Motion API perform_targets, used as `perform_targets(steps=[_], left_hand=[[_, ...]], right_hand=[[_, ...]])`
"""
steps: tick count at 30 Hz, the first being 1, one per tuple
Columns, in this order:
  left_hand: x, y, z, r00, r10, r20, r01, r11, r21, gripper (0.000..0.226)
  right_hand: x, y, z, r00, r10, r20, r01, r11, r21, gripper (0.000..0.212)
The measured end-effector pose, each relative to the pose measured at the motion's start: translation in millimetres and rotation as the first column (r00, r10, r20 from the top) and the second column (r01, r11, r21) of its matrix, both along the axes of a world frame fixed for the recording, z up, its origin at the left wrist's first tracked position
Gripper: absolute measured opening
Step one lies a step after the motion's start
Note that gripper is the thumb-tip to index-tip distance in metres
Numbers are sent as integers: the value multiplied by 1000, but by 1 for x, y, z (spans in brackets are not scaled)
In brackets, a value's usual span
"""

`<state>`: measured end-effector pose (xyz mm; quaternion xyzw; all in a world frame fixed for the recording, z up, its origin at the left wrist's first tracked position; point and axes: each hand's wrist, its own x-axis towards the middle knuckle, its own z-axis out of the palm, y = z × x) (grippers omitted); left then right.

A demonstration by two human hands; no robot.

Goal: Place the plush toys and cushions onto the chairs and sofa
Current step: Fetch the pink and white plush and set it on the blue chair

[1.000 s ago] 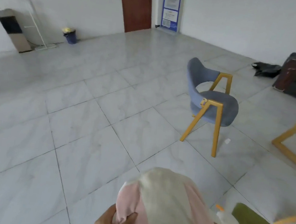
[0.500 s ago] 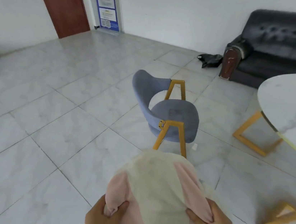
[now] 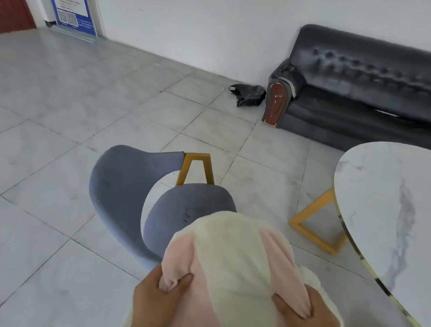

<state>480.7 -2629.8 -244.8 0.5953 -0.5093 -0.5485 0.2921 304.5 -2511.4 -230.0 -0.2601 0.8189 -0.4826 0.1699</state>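
Right now I have the plush toy (image 3: 233, 270), cream with pink ears, gripped in both hands: my left hand (image 3: 156, 301) is pinched closed around one pink ear, and my right hand (image 3: 308, 321) is closed on the other, thumbs pressing into the fabric. The toy hangs in front of me, its far end overlapping the near edge of the blue chair (image 3: 133, 196); I cannot tell whether it touches the seat or is just above it. I judge the step in hand to be setting it on that seat. To do it well, I would carry the toy forward until its bulk sits over the middle of the seat pad, not the front lip, then lower it so the body settles against the curved backrest. The plush is soft and will flop, so I would let the weight rest fully before easing either thumb off. The white table (image 3: 407, 216) is near on my right, so I would keep that elbow tucked. The dark sofa (image 3: 367, 101) stands well apart, against the wall.
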Motion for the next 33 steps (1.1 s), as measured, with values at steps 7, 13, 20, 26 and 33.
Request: perform_targets(steps=[7,13,20,26,33], left_hand=[[-85,-88,-13,996,10,89,-20,994,110,16],[-152,-148,-25,947,285,146,-309,934,178,16],[-202,-183,-12,743,648,165,-667,738,103,21],[-201,-171,-21,626,754,198,-779,618,108,14],[-182,-168,-53,623,757,196,-782,601,165,16]], right_hand=[[-89,-91,-16,999,-29,19,28,998,65,37],[-178,-208,-52,974,202,98,-217,961,173,40],[-241,-351,-19,668,737,105,-742,650,162,36],[-231,-367,-38,584,804,110,-799,546,252,32],[-206,-368,-68,552,833,44,-807,520,281,42]])
